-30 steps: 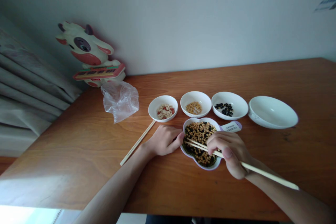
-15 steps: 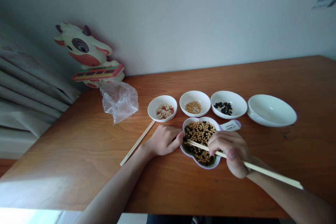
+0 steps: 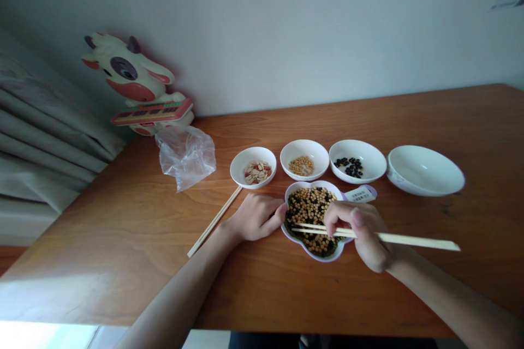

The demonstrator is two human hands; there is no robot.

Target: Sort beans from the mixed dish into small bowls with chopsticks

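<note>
A white cloud-shaped dish (image 3: 338,193) with a purple rim and a labelled handle holds yellow soybeans mixed with black and dark green ones. My left hand (image 3: 256,218) rests on the table, its thumb and fingers closed on the dish's left edge. In my right hand (image 3: 366,234) is a pair of pale chopsticks (image 3: 417,241), held across the dish with the tips low over the beans at the left. Their tips are slightly apart; I cannot tell whether a bean is between them. The right hand covers part of the dish's right side.
Behind the dish stand white bowls with flakes (image 3: 257,172), soybeans (image 3: 302,166) and black beans (image 3: 349,167), plus an empty bowl (image 3: 426,170). Another chopstick pair (image 3: 215,221) lies left. A crumpled plastic bag (image 3: 186,157) and a cow toy (image 3: 141,87) sit at the back left.
The chopsticks have swung flatter, their rear ends rising in view, and their tips have parted and moved slightly lower in the dish. My left hand stays at the edge.
</note>
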